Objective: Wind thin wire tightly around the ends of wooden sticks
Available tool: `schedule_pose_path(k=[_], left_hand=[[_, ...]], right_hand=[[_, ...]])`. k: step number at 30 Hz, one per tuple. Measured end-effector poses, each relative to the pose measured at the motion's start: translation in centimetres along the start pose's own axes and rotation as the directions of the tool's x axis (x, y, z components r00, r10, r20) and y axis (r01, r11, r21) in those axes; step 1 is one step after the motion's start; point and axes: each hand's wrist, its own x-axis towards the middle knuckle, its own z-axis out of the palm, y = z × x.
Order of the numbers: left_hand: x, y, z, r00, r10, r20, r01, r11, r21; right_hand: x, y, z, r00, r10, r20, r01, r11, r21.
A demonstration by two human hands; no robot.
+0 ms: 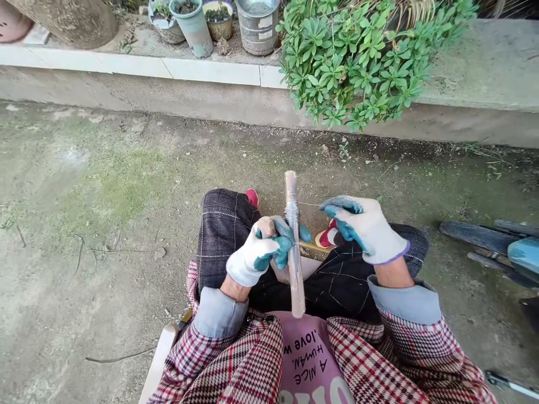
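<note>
My left hand [261, 251], in a white glove with teal coating, is closed around a wooden stick [296, 280] held lengthwise in front of my lap. A thin wire is wound in a tight coil [292, 212] around the upper part of the stick. From the coil a loose stretch of wire [309, 204] runs right to the fingertips of my right hand [362, 224], gloved alike and pinching it. A rounded wooden end [266, 226] shows by my left thumb; its link to the stick is hidden. Just right of the stick is a teal rounded shape [304, 233].
My legs in dark checked trousers [223, 235] are beneath the hands. Ahead runs a low tiled ledge [210, 72] with several pots, a metal bucket [258, 28] and a leafy shrub [349, 62]. A blue and dark object [522, 255] stands on the ground at right.
</note>
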Motion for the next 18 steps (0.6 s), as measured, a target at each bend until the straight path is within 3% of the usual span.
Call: schedule_pose_path(k=[4, 8, 12, 15, 18], left_hand=[[2.4, 2.5, 1.2, 0.999, -0.046, -0.006, 0.045, 0.936, 0.350], [5.9, 4.3, 2.3, 0.998, -0.028, -0.051, 0.046, 0.917, 0.396], [9.8, 5.6, 2.4, 0.991, -0.011, -0.131, 0.067, 0.899, 0.434], [12.9, 6.3, 1.2, 0.976, 0.001, -0.217, 0.139, 0.767, 0.626], [15.6, 6.6, -0.5, 0.908, 0.214, -0.360, 0.160, 0.618, 0.770]], right_hand=[[1.3, -2.0, 0.9, 0.997, -0.011, 0.072, 0.002, 0.992, 0.125], [4.4, -2.4, 2.8, 0.974, -0.073, 0.216, 0.046, 0.990, 0.130], [8.4, -2.7, 2.1, 0.965, -0.250, 0.079, 0.248, 0.968, 0.042], [10.5, -3.3, 0.0, 0.948, -0.315, -0.051, 0.311, 0.948, -0.067], [11.9, -3.6, -1.1, 0.946, -0.322, -0.040, 0.311, 0.935, -0.172]])
